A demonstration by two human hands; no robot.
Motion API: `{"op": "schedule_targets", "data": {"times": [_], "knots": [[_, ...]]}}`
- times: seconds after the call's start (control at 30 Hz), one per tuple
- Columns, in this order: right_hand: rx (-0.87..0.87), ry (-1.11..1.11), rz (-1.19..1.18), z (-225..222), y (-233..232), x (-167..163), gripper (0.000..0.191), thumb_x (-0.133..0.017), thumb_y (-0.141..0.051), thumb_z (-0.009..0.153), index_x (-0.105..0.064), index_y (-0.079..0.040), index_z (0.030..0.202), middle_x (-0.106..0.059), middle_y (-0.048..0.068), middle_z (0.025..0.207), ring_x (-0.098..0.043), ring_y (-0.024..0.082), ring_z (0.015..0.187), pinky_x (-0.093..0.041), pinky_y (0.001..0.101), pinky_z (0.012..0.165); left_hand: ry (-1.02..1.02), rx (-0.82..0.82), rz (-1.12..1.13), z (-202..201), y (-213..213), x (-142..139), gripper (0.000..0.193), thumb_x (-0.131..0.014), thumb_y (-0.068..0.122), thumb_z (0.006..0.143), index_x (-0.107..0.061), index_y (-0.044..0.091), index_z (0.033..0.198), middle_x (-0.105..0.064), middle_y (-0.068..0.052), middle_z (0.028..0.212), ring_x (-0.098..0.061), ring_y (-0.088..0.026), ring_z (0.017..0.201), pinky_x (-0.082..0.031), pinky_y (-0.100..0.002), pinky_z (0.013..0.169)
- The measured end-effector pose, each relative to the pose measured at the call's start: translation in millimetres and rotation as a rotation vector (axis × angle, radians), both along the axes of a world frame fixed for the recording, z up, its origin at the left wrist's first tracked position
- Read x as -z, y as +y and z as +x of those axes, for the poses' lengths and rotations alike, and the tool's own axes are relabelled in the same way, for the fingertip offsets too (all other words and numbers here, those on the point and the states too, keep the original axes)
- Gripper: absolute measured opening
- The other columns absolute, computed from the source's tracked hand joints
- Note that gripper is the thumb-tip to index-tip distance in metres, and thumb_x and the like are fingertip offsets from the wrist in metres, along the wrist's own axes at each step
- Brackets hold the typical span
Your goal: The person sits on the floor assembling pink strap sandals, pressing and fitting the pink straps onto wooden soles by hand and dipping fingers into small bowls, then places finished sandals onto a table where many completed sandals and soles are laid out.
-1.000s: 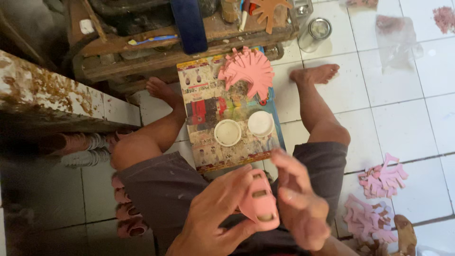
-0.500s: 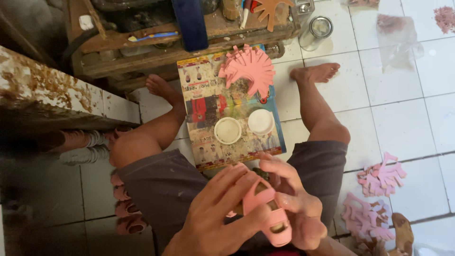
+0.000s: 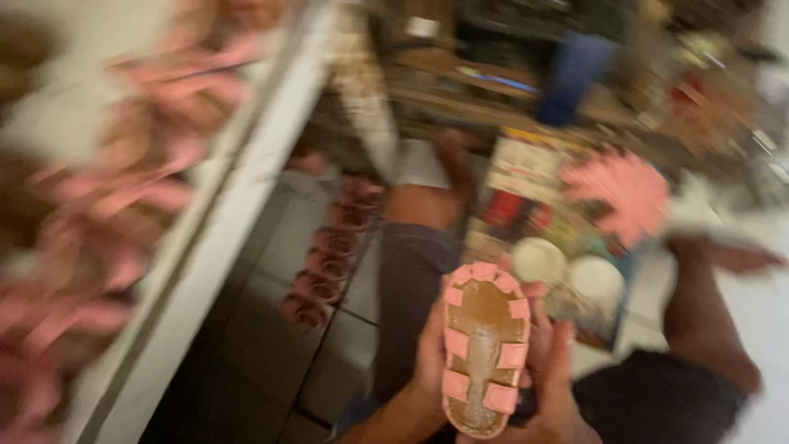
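View swung left and the sole [image 3: 483, 355] got flipped bottom-up, both hands [image 3: 427, 362] [image 3: 555, 386] gripping its edges; looks light, bendy.

Sandal sole [image 3: 483, 353] between both hands; two round lids [image 3: 538, 261] just beyond

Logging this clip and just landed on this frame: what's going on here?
A seated person holds a small pink sandal sole-up in both hands, the left hand along one side, the right hand along the other. Its brown underside shows folded pink tabs around the edge. Beyond it, on a printed sheet, sit two white round lids and pink cut pieces. The picture is motion-blurred.
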State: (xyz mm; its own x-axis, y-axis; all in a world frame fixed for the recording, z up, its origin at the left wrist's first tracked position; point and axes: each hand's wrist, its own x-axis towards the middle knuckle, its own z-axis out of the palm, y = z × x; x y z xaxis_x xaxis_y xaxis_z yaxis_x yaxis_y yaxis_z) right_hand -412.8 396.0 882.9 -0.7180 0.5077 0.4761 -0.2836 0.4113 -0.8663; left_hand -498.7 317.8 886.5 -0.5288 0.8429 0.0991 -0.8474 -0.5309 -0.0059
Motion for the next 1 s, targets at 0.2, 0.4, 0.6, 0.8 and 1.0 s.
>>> {"op": "schedule_targets", "data": {"times": [0.2,0.4,0.6,0.8,1.0], "knots": [[-0.310,-0.074,-1.180,-71,-72,-29,0.091,-0.066,-0.048,0.102,-0.025,0.003,0.165,-0.061,0.019,0.147,-0.063,0.026,0.130,-0.045,0.0394,0.108,-0.020,-0.263,-0.252,-45,-106,-30,0.067,-0.033,0.056,0.108,-0.049,0.004,0.148,-0.059,-0.018,0.141,-0.072,-0.023,0.112,-0.058,-0.035,0.098],[-0.597,-0.277,-0.427,-44,-126,-64,0.135,-0.089,-0.029,0.068,-0.015,-0.006,0.178,-0.066,0.024,0.143,-0.067,0.030,0.130,-0.045,0.0369,0.111,0.306,-1.014,-0.835,-18,-207,-20,0.035,-0.052,0.024,0.114,-0.064,-0.003,0.134,-0.065,-0.002,0.100,-0.058,-0.009,0.082,-0.048,-0.024,0.070],[-1.360,-0.374,-0.329,-45,-118,-127,0.158,-0.098,-0.003,0.055,0.014,-0.014,0.166,-0.053,0.027,0.149,-0.059,0.033,0.132,-0.048,0.0434,0.103,0.589,-1.679,-1.680,76,-273,-46,0.019,-0.060,0.009,0.103,-0.077,-0.001,0.102,-0.064,0.000,0.072,-0.055,-0.006,0.058,-0.044,-0.023,0.049],[-1.689,-0.473,-0.050,-73,-224,-174,0.151,-0.098,-0.002,0.059,0.009,-0.012,0.165,-0.046,0.023,0.159,-0.050,0.029,0.142,-0.042,0.0405,0.110,0.758,-2.218,-2.171,104,-378,-56,0.008,-0.065,0.003,0.102,-0.071,-0.002,0.099,-0.066,-0.006,0.080,-0.062,-0.017,0.065,-0.049,-0.032,0.058],[-1.978,-0.169,0.300,-85,-428,-243,0.135,-0.096,-0.009,0.067,-0.006,-0.004,0.167,-0.026,0.024,0.172,-0.037,0.032,0.153,-0.030,0.0457,0.123,0.731,-2.383,-2.170,74,-451,-58,0.009,-0.066,0.006,0.097,-0.073,0.001,0.096,-0.069,-0.008,0.079,-0.067,-0.020,0.067,-0.053,-0.034,0.062]]}}
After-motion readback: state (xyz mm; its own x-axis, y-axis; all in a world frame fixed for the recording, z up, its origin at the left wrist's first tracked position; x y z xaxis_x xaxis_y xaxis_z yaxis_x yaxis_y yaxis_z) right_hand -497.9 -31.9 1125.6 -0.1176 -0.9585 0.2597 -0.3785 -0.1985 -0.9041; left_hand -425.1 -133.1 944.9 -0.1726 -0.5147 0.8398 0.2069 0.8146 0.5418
